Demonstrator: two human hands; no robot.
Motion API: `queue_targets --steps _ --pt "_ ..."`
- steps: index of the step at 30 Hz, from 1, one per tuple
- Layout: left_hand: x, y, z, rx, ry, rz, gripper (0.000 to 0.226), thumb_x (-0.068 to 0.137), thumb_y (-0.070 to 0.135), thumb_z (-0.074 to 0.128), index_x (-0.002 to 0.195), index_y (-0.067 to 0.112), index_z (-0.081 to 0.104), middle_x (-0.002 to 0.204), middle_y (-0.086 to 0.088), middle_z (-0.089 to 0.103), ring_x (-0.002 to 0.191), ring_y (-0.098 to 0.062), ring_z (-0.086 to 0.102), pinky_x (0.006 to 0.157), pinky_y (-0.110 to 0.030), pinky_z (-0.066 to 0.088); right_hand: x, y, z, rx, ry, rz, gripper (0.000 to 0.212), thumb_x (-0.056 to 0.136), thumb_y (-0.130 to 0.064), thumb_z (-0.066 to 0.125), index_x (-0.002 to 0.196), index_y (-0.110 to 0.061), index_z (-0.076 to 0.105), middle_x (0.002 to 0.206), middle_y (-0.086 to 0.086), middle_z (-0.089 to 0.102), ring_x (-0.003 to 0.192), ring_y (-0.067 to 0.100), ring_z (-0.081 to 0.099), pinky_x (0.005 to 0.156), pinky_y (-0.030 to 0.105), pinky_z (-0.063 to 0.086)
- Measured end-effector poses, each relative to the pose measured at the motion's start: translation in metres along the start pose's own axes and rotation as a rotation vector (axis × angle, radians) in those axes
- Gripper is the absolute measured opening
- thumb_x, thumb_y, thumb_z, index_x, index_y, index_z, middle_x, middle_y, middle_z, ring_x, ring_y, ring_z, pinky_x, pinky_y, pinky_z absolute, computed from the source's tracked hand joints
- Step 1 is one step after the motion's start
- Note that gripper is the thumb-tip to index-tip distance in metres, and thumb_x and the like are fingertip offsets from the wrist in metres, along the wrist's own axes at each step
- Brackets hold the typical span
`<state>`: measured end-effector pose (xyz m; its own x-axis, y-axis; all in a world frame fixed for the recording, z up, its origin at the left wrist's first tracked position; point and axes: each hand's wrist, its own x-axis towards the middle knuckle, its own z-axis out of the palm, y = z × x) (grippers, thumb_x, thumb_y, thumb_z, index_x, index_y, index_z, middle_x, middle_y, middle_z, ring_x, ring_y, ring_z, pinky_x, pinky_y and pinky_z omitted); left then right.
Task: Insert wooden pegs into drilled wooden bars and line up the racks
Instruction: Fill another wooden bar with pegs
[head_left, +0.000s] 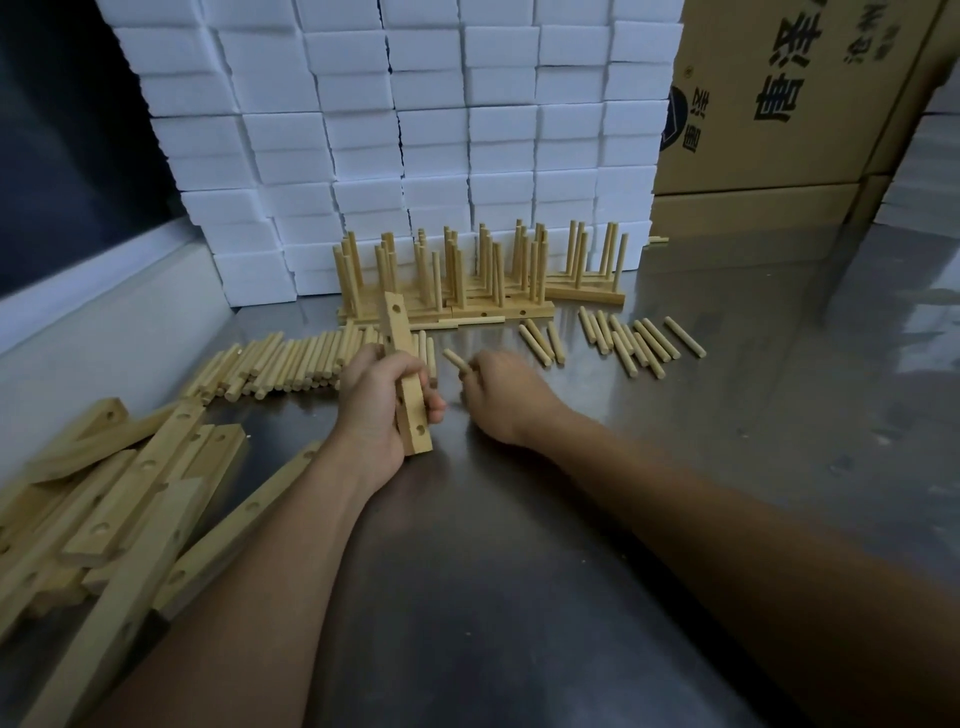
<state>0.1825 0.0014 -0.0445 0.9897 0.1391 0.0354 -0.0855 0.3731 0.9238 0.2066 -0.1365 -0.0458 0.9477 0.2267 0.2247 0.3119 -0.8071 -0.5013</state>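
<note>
Left hand (382, 395) is wrapped around a drilled bar (404, 374) held just above the counter (519, 571), its long axis running away from the person and tipped up at the far end, holes facing right toward the right hand (498, 389), which pinches a single peg (456, 359) angled up and left. To seat it well, I'd say bring the peg square to an open hole and push straight along its axis, bar held steady. Loose pegs (631, 340) lie beyond, finished racks (467, 280) stand against the foam blocks (415, 130), spare bars (130, 493) heap at left.

Bars (119, 499) left, pegs (631, 340) right, racks (467, 280) behind
</note>
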Motion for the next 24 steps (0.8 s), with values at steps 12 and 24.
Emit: queue_targets --steps 12,24 --pt "-0.001 -0.010 0.005 0.313 -0.128 0.151 0.019 0.098 0.029 0.060 0.116 0.024 0.063 0.057 -0.001 0.054 0.038 -0.019 0.045 0.037 -0.026 0.038 -0.021 0.013 -0.005 0.417 0.396 -0.084 0.019 0.102 -0.023 0.052 0.109 -0.013 0.068 0.080 -0.005 0.064 0.076 0.010 0.061 0.075 0.040 0.054" --pt "-0.003 -0.015 0.007 0.471 -0.189 0.222 0.032 0.097 0.026 0.063 0.128 0.036 0.063 0.061 0.003 0.058 0.039 -0.017 0.048 0.036 -0.025 0.038 -0.021 0.015 -0.006 0.513 0.548 -0.086 0.011 0.091 -0.027 0.070 0.089 -0.017 0.072 0.075 -0.014 0.065 0.072 0.002 0.062 0.064 0.018 0.050"
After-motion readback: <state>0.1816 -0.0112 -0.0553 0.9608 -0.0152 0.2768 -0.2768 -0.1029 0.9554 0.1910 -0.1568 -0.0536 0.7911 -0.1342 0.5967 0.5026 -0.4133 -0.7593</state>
